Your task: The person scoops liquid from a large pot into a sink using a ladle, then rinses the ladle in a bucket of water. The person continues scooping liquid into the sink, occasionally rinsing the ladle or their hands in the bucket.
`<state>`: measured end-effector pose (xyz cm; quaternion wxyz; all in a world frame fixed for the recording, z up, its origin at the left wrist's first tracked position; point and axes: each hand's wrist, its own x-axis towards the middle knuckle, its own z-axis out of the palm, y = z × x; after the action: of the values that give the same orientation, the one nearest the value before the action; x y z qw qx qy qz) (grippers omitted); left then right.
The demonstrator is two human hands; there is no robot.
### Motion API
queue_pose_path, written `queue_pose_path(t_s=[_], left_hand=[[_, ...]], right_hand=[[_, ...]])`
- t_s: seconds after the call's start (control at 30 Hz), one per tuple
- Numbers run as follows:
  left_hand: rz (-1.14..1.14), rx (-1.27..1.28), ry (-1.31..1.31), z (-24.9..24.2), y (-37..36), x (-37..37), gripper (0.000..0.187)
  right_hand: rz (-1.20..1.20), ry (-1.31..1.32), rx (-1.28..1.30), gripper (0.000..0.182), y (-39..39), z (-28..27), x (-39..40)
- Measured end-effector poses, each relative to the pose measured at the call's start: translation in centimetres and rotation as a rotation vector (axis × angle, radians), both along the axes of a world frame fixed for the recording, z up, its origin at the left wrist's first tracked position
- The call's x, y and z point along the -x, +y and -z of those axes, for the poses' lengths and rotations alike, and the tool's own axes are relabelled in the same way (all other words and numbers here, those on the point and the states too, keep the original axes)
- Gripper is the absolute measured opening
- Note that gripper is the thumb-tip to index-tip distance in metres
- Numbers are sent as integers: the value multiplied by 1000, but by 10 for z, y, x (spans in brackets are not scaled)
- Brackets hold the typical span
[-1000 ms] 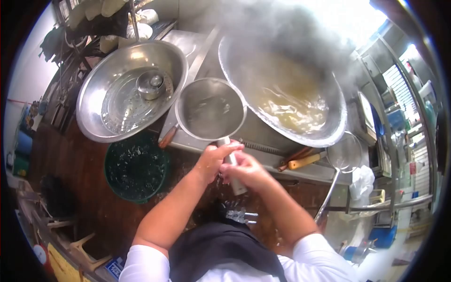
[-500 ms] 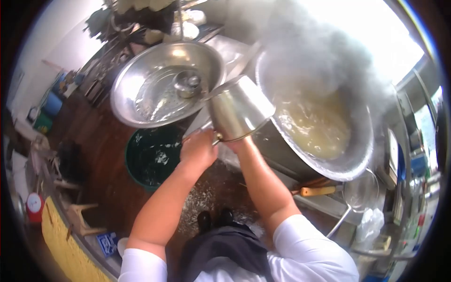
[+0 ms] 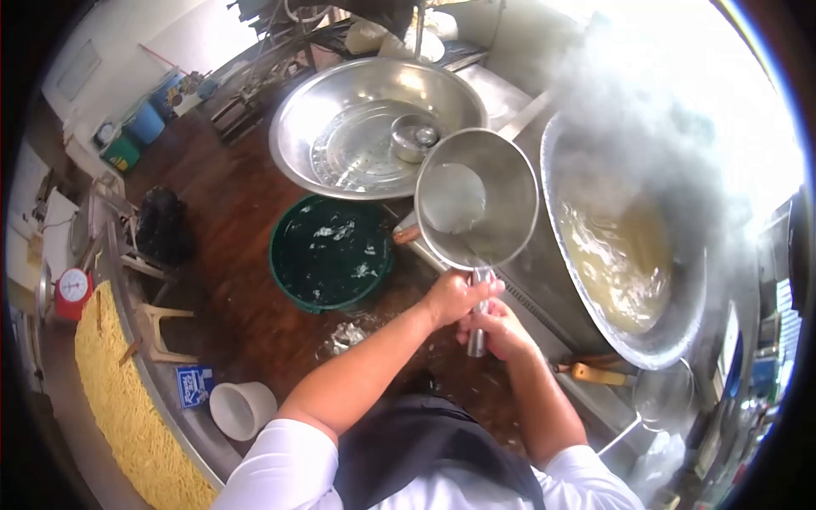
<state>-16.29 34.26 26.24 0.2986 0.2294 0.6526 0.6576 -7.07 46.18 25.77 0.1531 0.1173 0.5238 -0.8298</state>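
Observation:
Both my hands are wrapped round the handle of a deep steel dipper [image 3: 501,208]. My left hand [image 3: 455,297] grips it close to the bowl, and my right hand [image 3: 501,330] is closed lower down near the handle's end. The dipper's mouth faces up toward me, and I see its bare inner wall and bottom. It overlaps the near right rim of a wide steel basin [image 3: 302,157], which has some clear liquid and a small round metal vessel [image 3: 415,138] in it. To the right, a big pot [image 3: 625,344] holds steaming, bubbling yellowish liquid.
A dark green tub [image 3: 327,263] of water stands on the wet brown floor. Beside the big pot lie a wooden-handled tool [image 3: 599,375] and a wire strainer [image 3: 665,398]. At left are yellow noodles [image 3: 127,408], a white container [image 3: 242,410] and a red scale [image 3: 74,293].
The dipper has turned from bottom-up to mouth toward me, nearer the big pot. My hands have shifted along with it, and the whole view has swung left.

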Motion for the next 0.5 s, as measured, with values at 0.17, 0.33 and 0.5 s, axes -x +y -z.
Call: queue_pose_path(t_s=[0.17,0.33,0.5], left_hand=[[397,-97,8,-2,-21,-7,40],[378,249,-316,74,-115,-16,37],[-68,876,-622,221,-263,-68,23]], right_hand=[[236,-3,-266,21,-7,-53,-26],[578,-210,-653,29,90,-60,-78],[743,-451,-1514,37,248,-20,-154]])
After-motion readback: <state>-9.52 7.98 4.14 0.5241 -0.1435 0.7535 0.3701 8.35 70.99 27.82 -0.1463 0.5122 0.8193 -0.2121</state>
